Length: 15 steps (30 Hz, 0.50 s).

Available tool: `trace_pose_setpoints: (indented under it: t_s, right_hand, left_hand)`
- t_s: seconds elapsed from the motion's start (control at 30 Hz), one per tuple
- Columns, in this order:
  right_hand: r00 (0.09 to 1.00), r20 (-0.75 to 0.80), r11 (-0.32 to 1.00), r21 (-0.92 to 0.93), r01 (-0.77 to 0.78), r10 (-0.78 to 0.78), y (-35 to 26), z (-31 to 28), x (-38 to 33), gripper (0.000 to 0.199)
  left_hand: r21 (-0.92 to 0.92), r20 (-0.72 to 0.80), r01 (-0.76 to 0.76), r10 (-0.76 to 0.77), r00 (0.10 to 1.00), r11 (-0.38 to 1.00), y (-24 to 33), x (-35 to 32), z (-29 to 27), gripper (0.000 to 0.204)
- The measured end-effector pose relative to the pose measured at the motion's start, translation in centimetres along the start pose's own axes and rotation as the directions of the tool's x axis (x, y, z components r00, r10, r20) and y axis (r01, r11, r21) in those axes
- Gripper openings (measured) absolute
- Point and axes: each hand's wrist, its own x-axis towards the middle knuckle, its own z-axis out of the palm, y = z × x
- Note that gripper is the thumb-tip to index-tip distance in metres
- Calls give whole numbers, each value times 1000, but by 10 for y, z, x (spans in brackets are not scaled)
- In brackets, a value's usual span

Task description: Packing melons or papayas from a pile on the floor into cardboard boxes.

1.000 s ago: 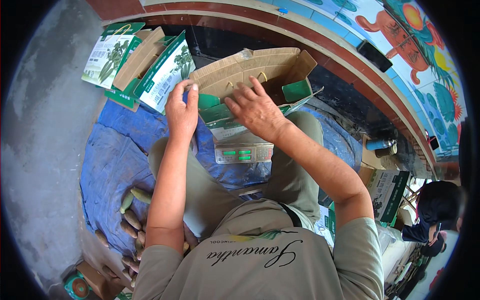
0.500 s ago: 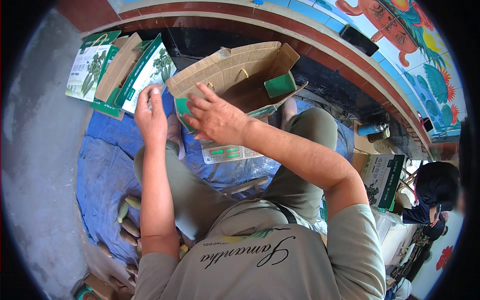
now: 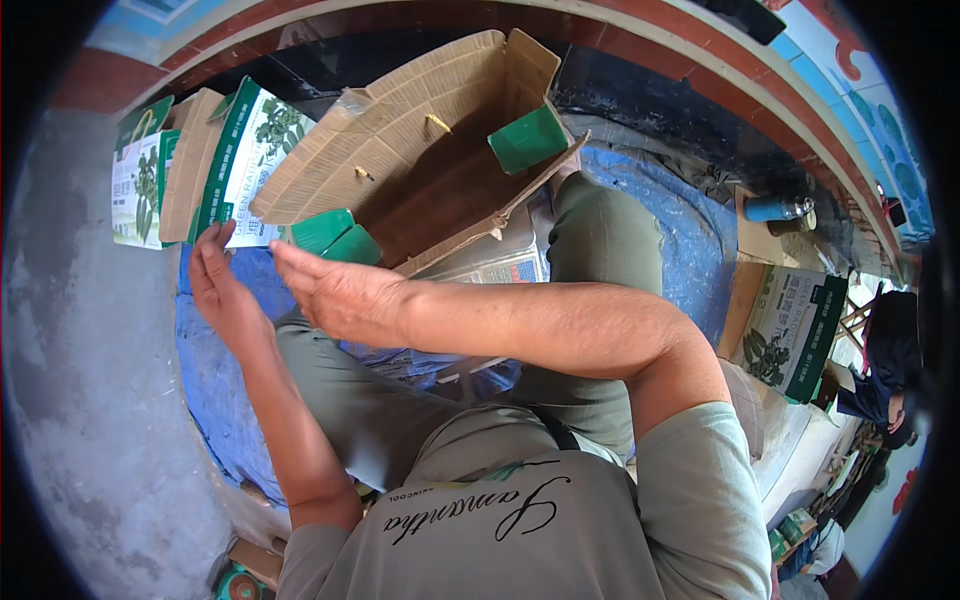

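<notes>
An open brown cardboard carton [image 3: 400, 130], with green inner flaps and yellow cord loops, stands on a weighing scale [image 3: 510, 262] in front of my legs. Its inside shows only bare cardboard. My right hand [image 3: 350, 298] reaches across to the left, fingers stretched and holding nothing, just below the carton's green left flap [image 3: 322, 232]. To its left, my left hand [image 3: 225, 285] is raised with fingers pointing up, also with nothing in it. Its fingertips overlap the lower edge of a white and green printed carton [image 3: 255, 150]; I cannot tell whether they touch.
More folded cartons [image 3: 140, 180] lean at the far left. Blue sheeting [image 3: 620, 190] covers the ground under my legs. On the right are a blue bottle [image 3: 775, 208], another printed carton [image 3: 790, 330] and a person in dark clothes [image 3: 885, 350]. A tiled wall ledge [image 3: 690, 60] runs behind.
My view has shifted, and both hands have moved lower and left relative to the open carton. The right hand has come away from over the carton's left flap.
</notes>
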Motion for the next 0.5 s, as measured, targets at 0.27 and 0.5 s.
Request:
trace_pose_setpoints:
  t_s: [0.27,0.5]
  right_hand:
    - [994,78,997,38,71,-74,-12,2,-2,50]
    - [996,72,997,57,45,-49,-11,0,-1,51]
  left_hand:
    - [89,-25,22,-19,999,996,9,-3,8,40]
    - [89,-2,13,-13,1000,996,6,-3,8,39]
